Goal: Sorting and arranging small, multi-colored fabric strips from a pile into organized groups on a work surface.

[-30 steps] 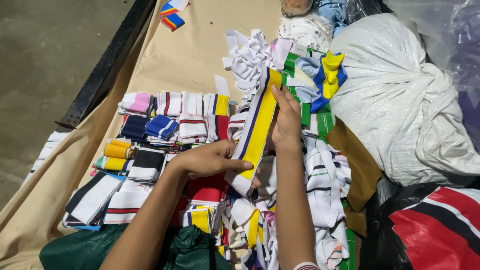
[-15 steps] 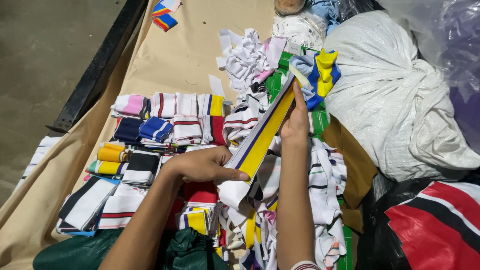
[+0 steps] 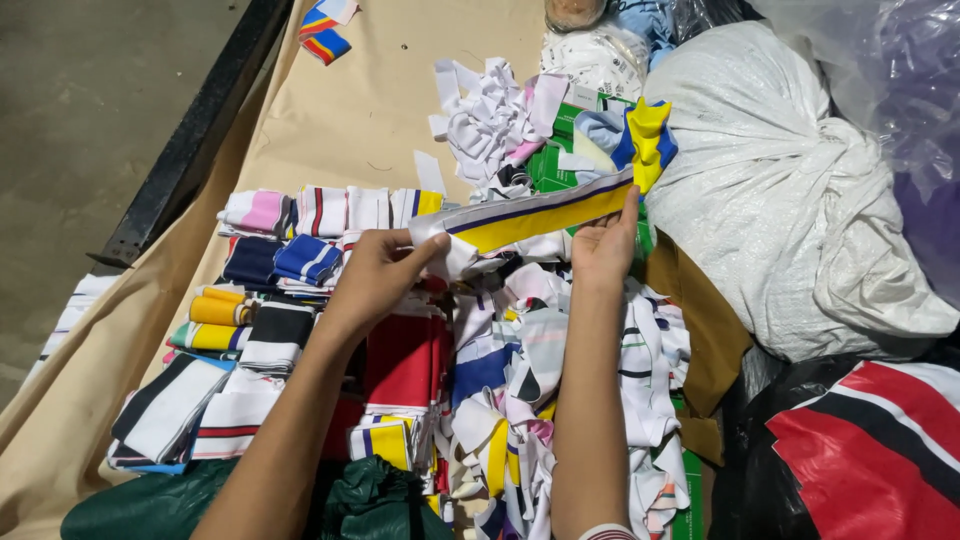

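A long knitted strip [image 3: 535,213], white with a yellow band and dark edge stripes, is stretched almost level between my two hands. My left hand [image 3: 375,272] pinches its left end above the folded piles. My right hand [image 3: 604,245] grips its right end near a yellow and blue piece [image 3: 648,140]. Under both forearms lies a loose heap of mixed striped strips [image 3: 540,380]. To the left, folded striped strips [image 3: 300,250] sit in rows on tan cloth.
A tied white sack [image 3: 800,190] fills the right side, with a red, black and white bag [image 3: 880,450] below it. A dark green bag [image 3: 370,500] lies at the bottom. White scraps [image 3: 490,115] sit at the back. A black rail [image 3: 190,140] edges the tan cloth [image 3: 360,110].
The strip has swung from steeply slanted to almost level. My left hand rose to its left end, and my right hand slid out to its right end.
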